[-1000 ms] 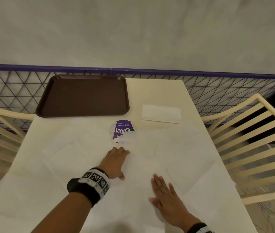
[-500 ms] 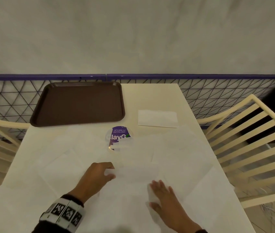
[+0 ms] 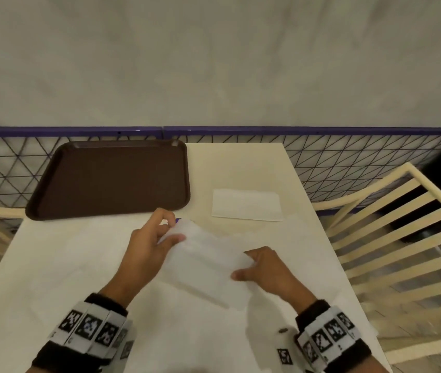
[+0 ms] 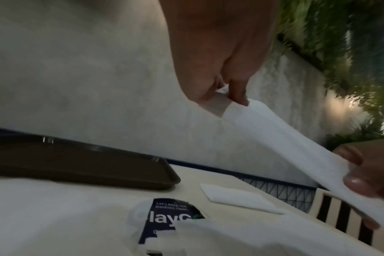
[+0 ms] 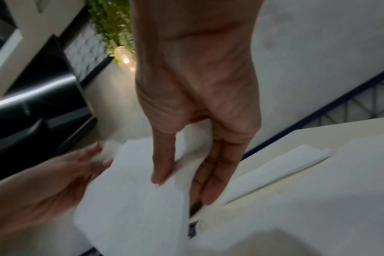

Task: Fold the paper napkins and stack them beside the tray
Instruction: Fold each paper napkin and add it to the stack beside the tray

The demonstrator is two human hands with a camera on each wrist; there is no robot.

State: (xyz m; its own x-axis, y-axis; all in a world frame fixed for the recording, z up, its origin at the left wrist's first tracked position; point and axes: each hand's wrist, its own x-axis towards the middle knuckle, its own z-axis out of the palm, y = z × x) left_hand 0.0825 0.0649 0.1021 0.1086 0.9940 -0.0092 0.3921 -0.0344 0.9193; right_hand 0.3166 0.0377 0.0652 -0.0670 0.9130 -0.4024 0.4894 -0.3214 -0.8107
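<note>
The left hand (image 3: 148, 244) and right hand (image 3: 263, 270) each pinch an end of one white folded paper napkin (image 3: 205, 261) — lifted above the cream counter (image 3: 240, 160). Loose napkins (image 3: 60, 267) lie beneath; another folded white napkin (image 3: 246, 204) rests beside the brown plastic tray (image 3: 111, 179), apart.

Grey wall (image 3: 214, 57); slatted chair (image 3: 402, 238)

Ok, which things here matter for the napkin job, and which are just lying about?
In the job:
held napkin, pinched by left hand and right hand
folded napkin
unfolded napkins on the table
tray

Lying about:
round purple sticker
chair
mesh fence
</note>
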